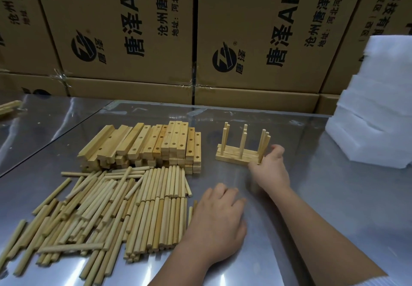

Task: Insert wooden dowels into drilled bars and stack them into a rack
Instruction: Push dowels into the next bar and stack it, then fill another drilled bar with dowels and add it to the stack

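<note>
1. Done so far: a small rack (231,155) stands on the tabletop (323,207), right of centre. It is a few drilled bars laid side by side, and upright dowels (243,139) rise from them in three clusters: left, middle and right.
2. The right hand (268,169) holds the right end of this rack. Its fingers (277,149) are curled round the near bar's end at the foot of the rightmost dowels, one of which leans slightly.
3. The left hand (219,221) lies palm down on the tabletop with its fingers (223,189) loosely apart and holding nothing. It is just beside the loose dowels (133,207).
4. Left to do: a great deal, by my reckoning. A large pile of drilled bars (156,145) sits to the left of the rack with its holes unfilled, and the loose dowels spread in a broad heap in front of it.
5. The step in hand looks like seating or squaring the latest bar against the others (whether every dowel is fully home cannot be told from here). The task seems to be in its early part.
6. Behind stand printed cardboard boxes (111,29), and white foam sheets (379,111) are stacked at the right.
</note>
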